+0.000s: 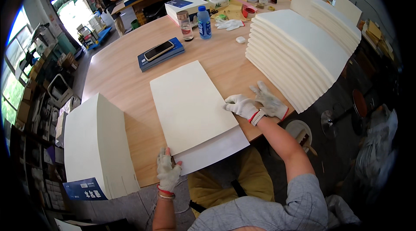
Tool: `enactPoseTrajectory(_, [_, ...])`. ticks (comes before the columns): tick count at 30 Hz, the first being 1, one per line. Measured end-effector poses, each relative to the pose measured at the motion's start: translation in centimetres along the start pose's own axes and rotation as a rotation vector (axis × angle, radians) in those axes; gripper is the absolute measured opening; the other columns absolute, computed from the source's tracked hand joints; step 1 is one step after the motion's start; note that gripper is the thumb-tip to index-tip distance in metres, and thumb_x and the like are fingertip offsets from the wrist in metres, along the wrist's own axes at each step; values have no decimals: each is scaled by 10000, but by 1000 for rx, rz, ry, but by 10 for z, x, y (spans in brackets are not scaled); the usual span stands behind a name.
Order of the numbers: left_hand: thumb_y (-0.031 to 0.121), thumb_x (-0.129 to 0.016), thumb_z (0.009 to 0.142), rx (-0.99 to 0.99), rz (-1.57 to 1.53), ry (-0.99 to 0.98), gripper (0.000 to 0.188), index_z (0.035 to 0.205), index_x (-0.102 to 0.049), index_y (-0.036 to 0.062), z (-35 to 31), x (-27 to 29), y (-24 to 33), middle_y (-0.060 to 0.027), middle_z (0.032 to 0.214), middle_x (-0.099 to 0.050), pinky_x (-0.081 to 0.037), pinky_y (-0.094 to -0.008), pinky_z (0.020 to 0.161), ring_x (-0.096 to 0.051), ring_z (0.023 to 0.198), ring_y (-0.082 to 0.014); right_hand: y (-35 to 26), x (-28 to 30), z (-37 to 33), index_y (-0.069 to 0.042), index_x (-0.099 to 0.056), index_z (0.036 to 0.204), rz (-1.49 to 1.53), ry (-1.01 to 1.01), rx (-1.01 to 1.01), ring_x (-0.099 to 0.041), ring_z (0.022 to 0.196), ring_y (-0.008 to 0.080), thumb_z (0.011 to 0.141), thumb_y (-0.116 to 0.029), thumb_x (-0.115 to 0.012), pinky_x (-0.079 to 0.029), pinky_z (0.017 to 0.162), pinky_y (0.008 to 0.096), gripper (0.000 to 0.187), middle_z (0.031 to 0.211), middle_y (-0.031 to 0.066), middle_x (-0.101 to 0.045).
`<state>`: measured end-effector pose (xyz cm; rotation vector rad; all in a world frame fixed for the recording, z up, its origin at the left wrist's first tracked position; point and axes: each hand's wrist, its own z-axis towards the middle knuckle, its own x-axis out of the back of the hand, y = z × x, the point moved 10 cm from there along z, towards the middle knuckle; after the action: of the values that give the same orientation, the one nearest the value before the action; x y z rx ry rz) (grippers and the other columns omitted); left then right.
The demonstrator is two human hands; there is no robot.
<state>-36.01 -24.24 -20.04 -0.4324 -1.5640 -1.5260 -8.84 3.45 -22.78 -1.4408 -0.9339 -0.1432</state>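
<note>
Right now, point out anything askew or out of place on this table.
The cream sheet lies skewed to the table edge, its white underlayer overhanging. A loose glove lies beside the right hand.

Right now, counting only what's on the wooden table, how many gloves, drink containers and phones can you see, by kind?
Gloves: 4, one on the left hand, one on the right hand, a loose one beside it, and one white glove lying far off.
Drink containers: 2, a blue-capped bottle and a glass cup.
Phones: 1.
Total: 7
</note>
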Motion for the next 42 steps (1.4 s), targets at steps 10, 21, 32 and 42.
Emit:
enactPoseTrajectory(10, [138,-743,742,-508,13,32,237,934,-637,49,6,8,130,-136,1054,-635,-503,-415,797,-608,982,-328,-77,7,-68,-53,-694,997,61,8,548,-651,894,312,927,-424,-580,-505,802,362,395,923,133,-693])
enactPoseTrajectory(21, [265,-723,756,-557,58,-328,225,826,-644,66,15,-97,193,-102,815,-601,-500,-435,712,-619,833,-322,-49,-8,-61,-23,-693,1021,58,-172,226,-656,919,228,930,-390,-604,-496,815,333,388,951,146,-690])
enactPoseTrajectory(32, [194,-809,598,-663,344,1,566,1104,-603,45,-17,-40,189,-137,1127,-604,-486,-423,777,-606,949,-317,-48,0,-65,-45,-704,1009,-22,-276,163,-643,951,237,912,-597,-536,-475,865,336,585,982,130,-700])
enactPoseTrajectory(42, [278,-777,717,-613,126,-263,360,947,-617,52,-1,-69,196,-107,958,-632,-508,-418,689,-631,846,-322,-44,-9,-61,15,-690,1062,313,-346,149,-628,989,148,942,-523,-558,-471,910,292,567,1036,91,-705])
